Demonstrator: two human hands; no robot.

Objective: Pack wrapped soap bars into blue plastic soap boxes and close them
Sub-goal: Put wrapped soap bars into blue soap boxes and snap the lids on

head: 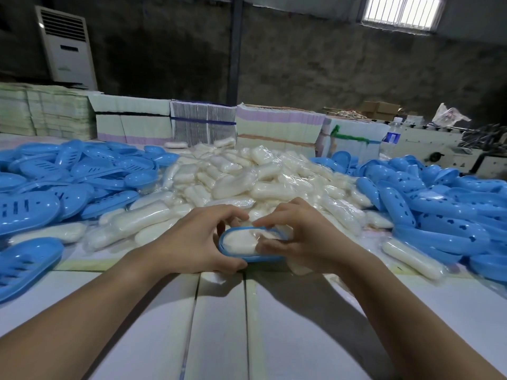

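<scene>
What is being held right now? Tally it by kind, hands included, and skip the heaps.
Hands: 2, the left hand and the right hand
Blue soap box: 1, held between both hands, no lid on it
Wrapped soap bar: 1, lying in that box
Total: 4

A small packing workshop or factory storeroom is shown. A long white surface (219, 325) is heaped in bulk with wrapped soap bars (233, 182) and blue soap box halves (55, 174), far more than home use would need. Strapped bundles of flat printed cartons (203, 123) are stacked behind, against a bare, stained concrete wall (301, 64) with a barred window (402, 10) and a floor-standing air conditioner (65, 45)
</scene>
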